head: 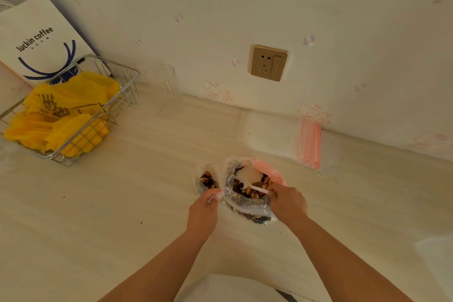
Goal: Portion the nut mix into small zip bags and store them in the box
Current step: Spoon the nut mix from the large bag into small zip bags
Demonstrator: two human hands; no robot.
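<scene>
- Right hand (pixel 285 200) grips white spoon (pixel 250 185); its bowl sits in the nut mix (pixel 247 191) inside the large bag (pixel 247 206), mid-bench toward the back edge.
- Left hand (pixel 204 211) pinches the small zip bag (pixel 207 180), partly filled, just beside the large bag's left.
- Wire basket (pixel 81 115) at the back-left corner.

The white paper bag (pixel 36 39) leaning against the wall at the far left carries the words "luckin coffee" in dark lowercase letters above a blue curved logo. A smaller line of print beneath the brand is too small to read. The yellow plastic bag (pixel 61 110) in the wire basket (pixel 98 115) bears dark printed characters, crumpled and illegible.
</scene>
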